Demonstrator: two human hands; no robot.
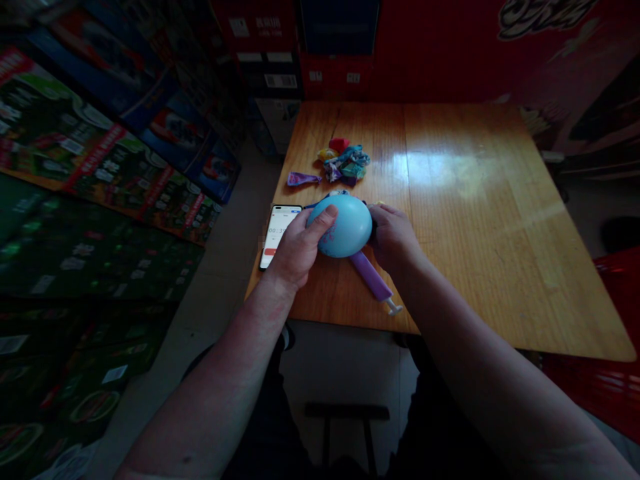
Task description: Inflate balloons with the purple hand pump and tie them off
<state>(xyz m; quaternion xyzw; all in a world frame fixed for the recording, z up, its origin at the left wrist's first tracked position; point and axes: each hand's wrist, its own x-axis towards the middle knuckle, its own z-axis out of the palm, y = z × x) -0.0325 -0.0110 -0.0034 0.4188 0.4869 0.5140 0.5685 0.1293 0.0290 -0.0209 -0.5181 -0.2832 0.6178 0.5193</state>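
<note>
A light blue inflated balloon point(347, 227) with a dark printed pattern is above the table between both hands. My left hand point(300, 243) grips its left side, thumb lying across the front. At the balloon's right side, my right hand point(395, 233) is closed with bent fingers; the balloon hides the fingertips and whatever they hold. Below the balloon lies a purple hand pump point(371, 275) with a white handle, its upper end hidden behind the balloon. Beside my left hand, a phone point(279, 229) shows a running-time display, partly covered by that hand.
Several uninflated balloons point(347, 163) lie in a pile toward the back left of the wooden table point(470, 220), with a purple one point(303, 179) apart from it. Stacked cartons point(100, 247) stand left of the table. A dark stool point(347, 411) is below the front edge.
</note>
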